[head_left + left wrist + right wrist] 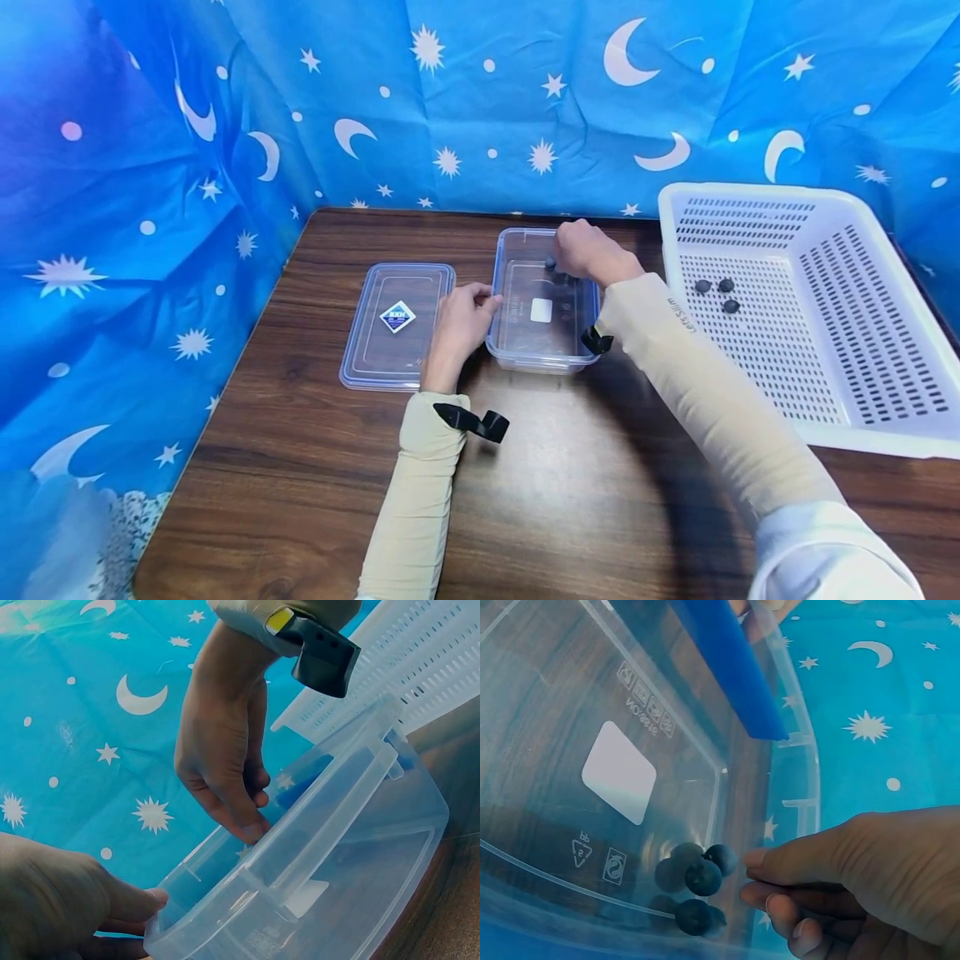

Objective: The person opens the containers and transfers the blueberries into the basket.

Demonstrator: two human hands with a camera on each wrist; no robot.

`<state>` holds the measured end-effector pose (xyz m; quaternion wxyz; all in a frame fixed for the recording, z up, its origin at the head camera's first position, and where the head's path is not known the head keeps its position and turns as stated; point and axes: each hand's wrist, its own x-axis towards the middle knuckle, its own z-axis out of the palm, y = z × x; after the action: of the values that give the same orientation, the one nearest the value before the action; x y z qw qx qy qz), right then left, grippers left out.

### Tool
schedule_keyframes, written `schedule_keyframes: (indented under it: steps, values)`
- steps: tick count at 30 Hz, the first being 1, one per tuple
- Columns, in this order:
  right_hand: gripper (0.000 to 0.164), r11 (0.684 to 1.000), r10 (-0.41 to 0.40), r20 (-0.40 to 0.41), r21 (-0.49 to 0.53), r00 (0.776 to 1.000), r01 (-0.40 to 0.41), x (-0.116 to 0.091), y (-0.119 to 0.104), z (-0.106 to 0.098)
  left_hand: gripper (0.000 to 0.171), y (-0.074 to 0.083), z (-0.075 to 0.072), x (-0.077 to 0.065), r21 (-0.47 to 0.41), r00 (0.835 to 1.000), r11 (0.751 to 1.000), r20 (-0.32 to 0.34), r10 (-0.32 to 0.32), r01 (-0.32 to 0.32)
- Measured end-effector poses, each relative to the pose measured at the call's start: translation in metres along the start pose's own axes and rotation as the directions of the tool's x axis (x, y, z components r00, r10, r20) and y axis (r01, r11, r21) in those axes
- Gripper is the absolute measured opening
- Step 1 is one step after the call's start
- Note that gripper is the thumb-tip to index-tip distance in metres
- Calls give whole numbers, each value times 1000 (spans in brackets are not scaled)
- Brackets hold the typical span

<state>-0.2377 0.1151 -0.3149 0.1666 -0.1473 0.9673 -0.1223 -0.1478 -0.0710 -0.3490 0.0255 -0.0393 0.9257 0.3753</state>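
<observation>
A: Your right hand (588, 250)?
B: Upper middle of the head view, over the box (542, 360). Thumb and forefinger slightly parted, other fingers loosely bent; you appear to hold nothing.

A: Nearest it?
B: Berries (703, 877), several, dark, round. In the box, lower middle of the right wrist view, just beside your fingertips. Probably light, taut-skinned, soft within, apt to roll and bruise. Take them singly, thumb and forefinger on opposite sides, with little squeeze.

A: Your left hand (461, 321)?
B: Centre of the head view; thumb and fingers pinch the box's left rim.

A: The box itself?
B: Clear plastic, upright on the table (285, 467). Likely light, stiff, smooth, easily slid; best steadied by the rim, where you have it.

A: Farther out?
B: Lid (393, 342), left of centre, lying flat beside the box. Basket (877, 443), right side, white, slotted; three more berries (731, 306) inside, same gentle pinch advised.
</observation>
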Motion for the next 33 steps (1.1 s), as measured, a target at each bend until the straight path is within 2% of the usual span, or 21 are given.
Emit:
schedule_keyframes:
  steps: [2, 8, 17, 25, 33]
  values:
    - [10, 1000, 18, 16, 1, 1000, -18, 1, -2, 2, 30, -1, 0, 0, 6, 1000, 1000, -3, 5, -5]
    - [18, 998, 43, 23, -38, 999, -42, 7, -4, 9, 28, -1, 1, -1, 5, 1000, 1000, -7, 10, -10]
    - [17, 985, -8, -29, -170, 1000, 3, 14, -7, 14, 28, -2, 1, 1, -1, 1000, 1000, -10, 24, -24]
    - [16, 974, -9, -48, -227, 999, -2, 15, -6, 19, 28, -2, 1, 1, 4, 1000, 1000, -3, 29, -29]
    - [18, 983, -10, -12, -181, 1000, 7, 15, -6, 21, 28, -1, 0, 1, 9, 1000, 1000, -8, 30, -30]
